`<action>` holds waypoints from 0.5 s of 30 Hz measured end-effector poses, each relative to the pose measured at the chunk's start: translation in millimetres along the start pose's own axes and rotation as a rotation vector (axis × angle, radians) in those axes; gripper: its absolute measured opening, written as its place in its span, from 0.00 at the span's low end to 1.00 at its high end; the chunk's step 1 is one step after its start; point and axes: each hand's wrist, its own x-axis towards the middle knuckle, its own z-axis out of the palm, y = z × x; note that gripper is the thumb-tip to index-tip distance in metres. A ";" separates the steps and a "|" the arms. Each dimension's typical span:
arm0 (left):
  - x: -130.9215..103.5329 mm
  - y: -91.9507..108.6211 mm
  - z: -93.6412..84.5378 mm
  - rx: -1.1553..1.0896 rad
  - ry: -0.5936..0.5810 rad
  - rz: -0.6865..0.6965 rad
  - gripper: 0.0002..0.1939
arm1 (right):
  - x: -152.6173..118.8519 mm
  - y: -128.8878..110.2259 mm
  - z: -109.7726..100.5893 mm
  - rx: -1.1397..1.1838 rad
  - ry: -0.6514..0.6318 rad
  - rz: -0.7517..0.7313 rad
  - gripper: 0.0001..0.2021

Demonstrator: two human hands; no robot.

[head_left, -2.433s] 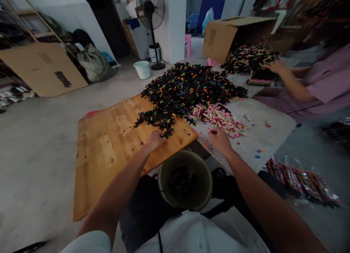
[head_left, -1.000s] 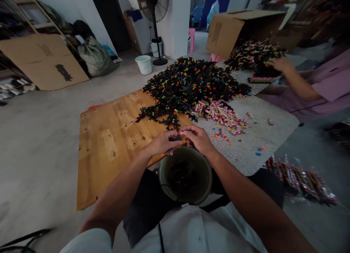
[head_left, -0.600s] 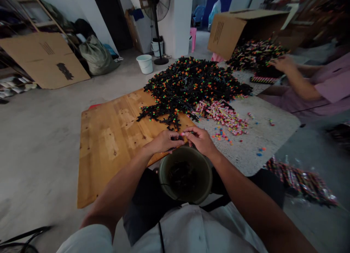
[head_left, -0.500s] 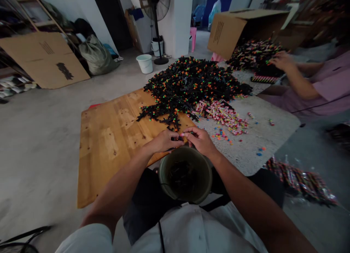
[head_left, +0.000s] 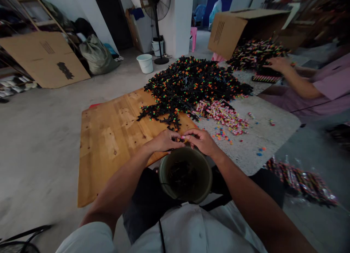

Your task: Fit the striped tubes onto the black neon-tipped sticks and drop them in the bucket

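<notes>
Over the bucket's (head_left: 205,160) far rim, beside the wooden surface (head_left: 109,140), the left hand (head_left: 165,141) grips a dark piece (head_left: 179,140), mostly hidden by its fingers; the right hand (head_left: 203,140) pinches a pink-and-white tube (head_left: 183,137) next to it. Farther off lies a black heap (head_left: 191,81), with pink tubes (head_left: 222,116) at its near right.

Floor (head_left: 49,136): bare grey concr.
Fan (head_left: 156,27): blk, over by pale pillar (head_left: 182,23)
Stool (head_left: 193,32): pink, R of pillar from here
Light: v. dim

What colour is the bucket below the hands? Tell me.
The bucket is olive green, seen in the head view.
</notes>
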 end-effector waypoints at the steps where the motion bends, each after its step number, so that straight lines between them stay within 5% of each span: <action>1: 0.5 -3.0 1.4 -0.001 0.005 0.017 0.15 | -0.2 -2.0 -3.1 -0.017 -0.027 0.000 0.15; 9: 9.2 -25.6 18.3 0.245 0.202 0.253 0.12 | -1.3 4.0 -5.9 -0.021 -0.039 0.076 0.13; 15: 4.6 -32.7 31.5 0.237 0.164 0.268 0.15 | -5.3 11.4 -14.2 0.139 -0.191 0.154 0.15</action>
